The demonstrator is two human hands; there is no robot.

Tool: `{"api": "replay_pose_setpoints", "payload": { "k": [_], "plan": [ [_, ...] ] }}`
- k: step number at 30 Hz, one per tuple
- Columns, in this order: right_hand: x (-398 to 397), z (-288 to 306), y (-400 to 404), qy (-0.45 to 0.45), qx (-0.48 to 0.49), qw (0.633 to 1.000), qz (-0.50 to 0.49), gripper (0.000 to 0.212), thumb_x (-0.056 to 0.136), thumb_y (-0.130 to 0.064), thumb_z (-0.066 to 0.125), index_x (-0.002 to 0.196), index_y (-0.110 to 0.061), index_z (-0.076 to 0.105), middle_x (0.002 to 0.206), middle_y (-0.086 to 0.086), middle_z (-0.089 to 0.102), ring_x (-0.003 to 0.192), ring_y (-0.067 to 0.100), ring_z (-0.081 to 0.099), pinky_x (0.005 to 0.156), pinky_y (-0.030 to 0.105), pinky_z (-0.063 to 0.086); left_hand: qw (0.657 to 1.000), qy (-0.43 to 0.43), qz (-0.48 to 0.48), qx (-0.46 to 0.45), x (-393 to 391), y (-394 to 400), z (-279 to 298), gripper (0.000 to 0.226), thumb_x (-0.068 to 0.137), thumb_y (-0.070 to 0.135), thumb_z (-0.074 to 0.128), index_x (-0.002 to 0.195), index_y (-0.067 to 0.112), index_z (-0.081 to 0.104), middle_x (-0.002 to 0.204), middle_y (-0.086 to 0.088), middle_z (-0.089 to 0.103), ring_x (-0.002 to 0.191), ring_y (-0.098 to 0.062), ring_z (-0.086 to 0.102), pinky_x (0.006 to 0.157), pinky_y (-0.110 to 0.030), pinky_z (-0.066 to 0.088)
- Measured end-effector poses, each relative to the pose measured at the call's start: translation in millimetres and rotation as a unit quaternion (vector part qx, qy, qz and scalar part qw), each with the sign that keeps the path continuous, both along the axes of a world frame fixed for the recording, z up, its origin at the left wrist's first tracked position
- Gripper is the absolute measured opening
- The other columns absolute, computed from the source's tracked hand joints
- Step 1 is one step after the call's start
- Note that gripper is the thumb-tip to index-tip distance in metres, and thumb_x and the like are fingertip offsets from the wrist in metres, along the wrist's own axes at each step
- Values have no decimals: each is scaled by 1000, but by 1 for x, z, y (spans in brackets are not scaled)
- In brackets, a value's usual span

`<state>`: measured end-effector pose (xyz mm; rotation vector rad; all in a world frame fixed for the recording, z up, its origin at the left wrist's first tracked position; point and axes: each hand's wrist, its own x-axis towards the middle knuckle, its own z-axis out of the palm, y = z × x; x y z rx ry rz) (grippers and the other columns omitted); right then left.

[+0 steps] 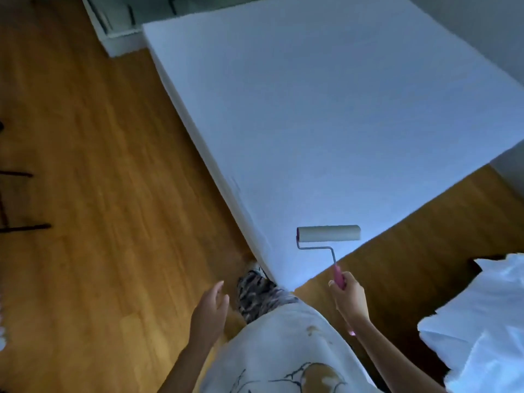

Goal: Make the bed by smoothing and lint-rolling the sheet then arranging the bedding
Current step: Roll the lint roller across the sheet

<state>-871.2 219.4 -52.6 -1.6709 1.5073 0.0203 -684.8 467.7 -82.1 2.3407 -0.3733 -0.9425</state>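
Observation:
A bed with a smooth white sheet (pixel 326 114) fills the upper right of the head view, its near corner pointing at me. My right hand (pixel 350 296) grips the pink handle of a lint roller (pixel 329 233), whose white roll hovers over the sheet's near corner. My left hand (pixel 211 310) hangs over the floor to the left of the corner, fingers apart and holding nothing. White bedding (pixel 482 321) lies bunched at the lower right, apart from the bed.
Wooden floor (pixel 99 180) runs along the bed's left side and past its foot. A white cabinet base (pixel 119 38) stands at the bed's far left corner. Dark chair legs (pixel 19 199) show at the left edge. My patterned trouser leg (pixel 258 293) touches the bed corner.

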Motion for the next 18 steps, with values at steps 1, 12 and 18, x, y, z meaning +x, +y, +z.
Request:
{"api": "replay_pose_setpoints", "payload": {
  "k": [1, 12, 18],
  "plan": [
    [8, -4, -5, -5, 3, 1000, -20, 14, 92, -16, 58, 79, -14, 55, 62, 1, 55, 53, 15, 49, 51, 35, 42, 1000, -8, -20, -6, 17, -14, 1, 43, 101, 27, 46, 143, 19, 44, 141, 0, 51, 127, -15, 48, 100, -30, 42],
    [120, -12, -60, -2, 67, 989, -131, 9, 95, -19, 51, 88, -13, 54, 67, 7, 60, 54, 17, 50, 52, 30, 40, 977, -42, -206, 35, 192, -155, 20, 41, 102, 28, 45, 142, 21, 45, 141, 2, 49, 123, -13, 51, 91, -22, 43],
    [184, -28, -78, 19, 74, 972, -224, 15, 92, -20, 51, 79, -15, 48, 63, 5, 57, 52, 19, 47, 51, 31, 33, 948, -45, -311, 59, 291, -233, 0, 39, 100, 26, 48, 139, 19, 48, 138, 0, 52, 122, -16, 52, 95, -29, 45]
  ]
}}
